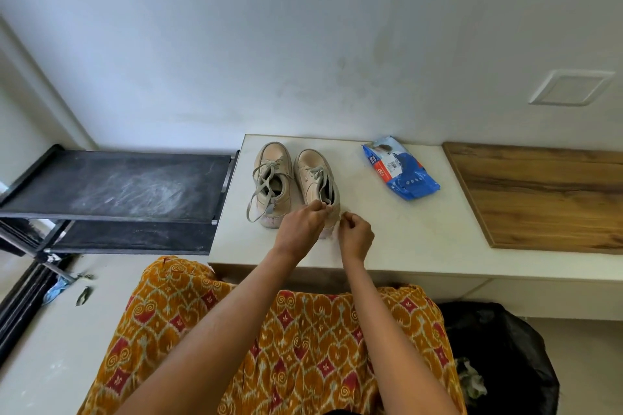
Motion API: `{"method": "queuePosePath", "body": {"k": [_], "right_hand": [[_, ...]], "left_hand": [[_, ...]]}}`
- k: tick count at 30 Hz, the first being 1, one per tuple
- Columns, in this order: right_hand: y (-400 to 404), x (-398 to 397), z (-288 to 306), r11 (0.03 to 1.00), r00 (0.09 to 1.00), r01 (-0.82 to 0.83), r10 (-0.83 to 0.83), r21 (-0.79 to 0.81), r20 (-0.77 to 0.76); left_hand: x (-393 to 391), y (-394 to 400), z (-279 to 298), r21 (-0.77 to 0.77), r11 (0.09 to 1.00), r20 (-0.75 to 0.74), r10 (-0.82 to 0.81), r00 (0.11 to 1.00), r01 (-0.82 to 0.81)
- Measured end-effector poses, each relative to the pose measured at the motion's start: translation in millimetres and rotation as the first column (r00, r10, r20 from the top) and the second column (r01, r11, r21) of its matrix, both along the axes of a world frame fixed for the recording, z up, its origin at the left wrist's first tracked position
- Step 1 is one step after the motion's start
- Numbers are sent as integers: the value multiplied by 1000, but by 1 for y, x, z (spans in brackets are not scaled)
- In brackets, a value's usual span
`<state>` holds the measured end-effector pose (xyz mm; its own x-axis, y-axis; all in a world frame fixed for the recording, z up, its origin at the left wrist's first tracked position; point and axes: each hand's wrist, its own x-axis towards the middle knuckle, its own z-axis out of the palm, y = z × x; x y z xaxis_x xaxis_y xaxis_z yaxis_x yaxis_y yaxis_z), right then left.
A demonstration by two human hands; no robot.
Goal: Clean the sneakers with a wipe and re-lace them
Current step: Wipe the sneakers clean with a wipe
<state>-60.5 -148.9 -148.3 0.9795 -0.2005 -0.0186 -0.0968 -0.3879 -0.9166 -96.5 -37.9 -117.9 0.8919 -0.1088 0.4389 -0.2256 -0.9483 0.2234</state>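
A dusty black shoe rack (114, 192) stands beside a white worktop (404, 239) where two beige sneakers (273, 178) sit side by side, toes to the wall; the left hand (298, 229) pinches a lace end at the nearer sneaker's heel, the right hand (355, 237) curled just beside it, apparently on the other end; a blue wipes pack (401, 168) lies further right

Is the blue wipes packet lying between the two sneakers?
No, the blue wipes packet lies right of both sneakers, apart from them.
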Motion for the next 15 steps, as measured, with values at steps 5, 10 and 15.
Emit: {"method": "queuePosePath", "body": {"k": [5, 10, 15], "right_hand": [[-11, -24, 3, 996, 996, -90, 89, -22, -16], [-10, -25, 34, 997, 997, -45, 42, 56, 65], [0, -39, 39, 977, 979, -201, 197, 69, 61]], "left_hand": [[0, -2, -2, -11, 1000, -55, 12, 998, -12], [-9, -5, -2, -451, 887, -133, 46, 990, -102], [-40, -22, -7, -917, 202, -309, 185, 933, -344]]}}
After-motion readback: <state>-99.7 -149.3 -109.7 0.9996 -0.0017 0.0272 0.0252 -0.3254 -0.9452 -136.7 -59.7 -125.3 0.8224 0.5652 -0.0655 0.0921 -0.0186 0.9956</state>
